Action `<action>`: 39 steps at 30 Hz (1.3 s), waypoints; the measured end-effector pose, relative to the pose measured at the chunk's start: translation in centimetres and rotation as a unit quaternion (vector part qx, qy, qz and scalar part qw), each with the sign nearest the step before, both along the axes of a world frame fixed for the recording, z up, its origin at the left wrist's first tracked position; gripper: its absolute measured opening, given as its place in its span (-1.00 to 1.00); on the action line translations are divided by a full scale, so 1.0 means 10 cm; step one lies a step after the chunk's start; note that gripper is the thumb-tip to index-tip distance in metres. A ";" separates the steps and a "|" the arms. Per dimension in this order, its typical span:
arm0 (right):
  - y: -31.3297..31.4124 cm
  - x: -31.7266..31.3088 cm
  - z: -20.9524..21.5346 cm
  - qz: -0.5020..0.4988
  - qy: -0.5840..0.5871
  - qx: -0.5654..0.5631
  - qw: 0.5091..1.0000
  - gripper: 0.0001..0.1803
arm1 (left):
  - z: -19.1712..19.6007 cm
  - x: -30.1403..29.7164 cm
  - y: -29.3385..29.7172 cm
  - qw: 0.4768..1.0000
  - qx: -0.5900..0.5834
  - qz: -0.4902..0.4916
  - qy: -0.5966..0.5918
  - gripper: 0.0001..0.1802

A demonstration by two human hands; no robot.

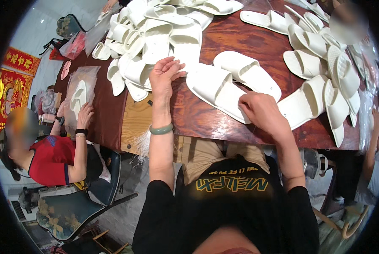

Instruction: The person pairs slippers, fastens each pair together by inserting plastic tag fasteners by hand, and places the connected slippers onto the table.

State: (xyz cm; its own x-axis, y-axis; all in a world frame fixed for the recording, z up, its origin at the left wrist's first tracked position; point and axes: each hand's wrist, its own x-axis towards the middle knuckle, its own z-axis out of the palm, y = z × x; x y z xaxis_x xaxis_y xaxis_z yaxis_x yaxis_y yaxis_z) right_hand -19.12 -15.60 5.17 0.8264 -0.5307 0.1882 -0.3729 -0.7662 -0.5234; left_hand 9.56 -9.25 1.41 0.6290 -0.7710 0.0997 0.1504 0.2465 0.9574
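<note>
The right hand [258,109] rests curled fingers at the nearest slipper [213,86], perhaps steadying it (whether clamped, I cannot tell). The left hand [164,74] hovers, fingers slightly apart.

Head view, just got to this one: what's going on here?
A person has their right hand at the near end of a white slipper on the reddish-brown table. Their left hand, fingers loosely curled, is by its other end; contact there is unclear. A second white slipper lies just beyond. More are heaped to the left and right. At left, a co-worker's hand is at a slipper with clear plastic.
</note>
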 end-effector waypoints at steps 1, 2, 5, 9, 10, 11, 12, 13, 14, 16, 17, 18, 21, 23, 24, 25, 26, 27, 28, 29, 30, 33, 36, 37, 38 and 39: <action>0.06 -0.12 0.09 -0.008 0.006 -0.022 1.000 -0.88 | 0.03 -0.03 -0.01 1.000 -0.009 0.002 -0.004 -0.70; 0.09 -0.24 0.19 -0.014 0.010 -0.022 1.000 -0.88 | 0.06 -0.05 -0.02 1.000 -0.019 0.004 -0.008 -0.72; 0.12 -0.53 0.44 -0.018 0.041 -0.106 0.993 -0.94 | 0.15 -0.14 -0.16 0.998 -0.032 -0.006 -0.047 -0.75; 0.14 -0.62 0.55 -0.088 0.055 -0.241 0.965 -0.80 | 0.38 -0.41 -0.45 0.997 -0.021 -0.069 -0.032 -0.78; 0.14 -0.60 0.54 -0.108 0.032 -0.245 0.963 -0.73 | 0.40 -0.47 -0.53 0.997 -0.023 -0.069 -0.031 -0.78; 0.12 -0.57 0.51 -0.101 0.031 -0.277 0.955 -0.64 | 0.41 -0.53 -0.60 0.996 -0.004 -0.081 -0.034 -0.78; 0.09 -0.55 0.44 -0.105 0.035 -0.280 0.954 -0.64 | 0.41 -0.59 -0.71 0.994 0.014 -0.099 -0.035 -0.78; 0.05 -0.51 0.37 -0.070 -0.010 -0.298 0.952 -0.63 | 0.35 -0.59 -0.77 0.993 0.024 -0.112 -0.041 -0.78; 0.03 -0.48 0.30 -0.035 -0.055 -0.315 0.947 -0.63 | 0.29 -0.58 -0.81 0.993 0.022 -0.111 -0.041 -0.78; -0.02 -0.45 0.23 -0.003 -0.065 -0.311 0.948 -0.64 | 0.15 -0.56 -0.87 0.984 0.063 -0.145 -0.080 -0.80; -0.05 -0.44 0.18 0.041 -0.072 -0.279 0.957 -0.65 | 0.09 -0.54 -0.90 0.980 0.080 -0.165 -0.077 -0.78; -0.09 -0.45 0.13 0.083 -0.077 -0.246 0.963 -0.66 | 0.07 -0.54 -0.91 0.980 0.079 -0.165 -0.075 -0.78; -0.26 -0.48 -0.04 0.112 -0.076 -0.164 0.977 -0.68 | 0.07 -0.55 -0.95 0.975 0.117 -0.168 -0.082 -0.75; -0.40 -0.43 -0.10 0.129 -0.082 -0.110 0.982 -0.70 | 0.13 -0.57 -0.95 0.967 0.148 -0.185 -0.092 -0.73; -0.49 -0.37 -0.09 0.145 -0.090 -0.074 0.982 -0.74 | 0.11 -0.56 -0.96 0.968 0.145 -0.181 -0.092 -0.73; -0.58 -0.31 -0.09 0.162 -0.098 -0.038 0.981 -0.78 | 0.07 -0.54 -0.98 0.963 0.138 -0.210 -0.094 -0.73; -0.67 -0.24 -0.08 0.167 -0.097 -0.042 0.980 -0.78 | 0.04 -0.53 -1.00 0.957 0.131 -0.238 -0.097 -0.73; -0.77 -0.18 -0.05 0.184 -0.083 -0.010 0.979 -0.81 | 0.02 -0.52 -1.03 0.956 0.121 -0.253 -0.086 -0.74; -0.86 -0.11 -0.04 0.202 -0.068 0.022 0.977 -0.84 | -0.01 -0.51 -1.04 0.958 0.116 -0.248 -0.086 -0.74; -0.94 -0.04 -0.06 0.203 -0.077 0.055 0.975 -0.85 | -0.04 -0.51 -1.04 0.949 0.122 -0.276 -0.090 -0.73; -1.01 0.01 -0.06 0.212 -0.076 0.053 0.973 -0.86 | -0.05 -0.50 -1.05 0.939 0.129 -0.303 -0.093 -0.73; -1.11 0.12 -0.07 0.210 -0.058 0.065 0.974 -0.85 | -0.08 -0.50 -1.08 0.926 0.129 -0.342 -0.091 -0.72; -1.11 0.16 -0.11 0.196 -0.050 0.044 0.978 -0.83 | -0.12 -0.50 -1.07 0.924 0.110 -0.363 -0.053 -0.70; -1.10 0.18 -0.13 0.187 -0.049 0.043 0.980 -0.82 | -0.14 -0.48 -1.09 0.926 0.120 -0.353 -0.055 -0.70; -1.09 0.19 -0.15 0.178 -0.048 0.043 0.982 -0.81 | -0.16 -0.47 -1.10 0.928 0.131 -0.344 -0.057 -0.70; -1.08 0.19 -0.19 0.171 -0.065 0.047 0.982 -0.80 | -0.16 -0.47 -1.11 0.929 0.131 -0.343 -0.055 -0.70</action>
State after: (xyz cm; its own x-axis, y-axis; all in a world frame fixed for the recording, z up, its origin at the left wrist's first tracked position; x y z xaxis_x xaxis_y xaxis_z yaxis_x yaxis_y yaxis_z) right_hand -17.23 -26.45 3.26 0.9313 -0.2466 0.2681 -0.0271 -0.7808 -0.6242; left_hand 4.84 -20.39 -0.21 -0.0212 -0.9933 -0.1132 0.0838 -0.1146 0.9899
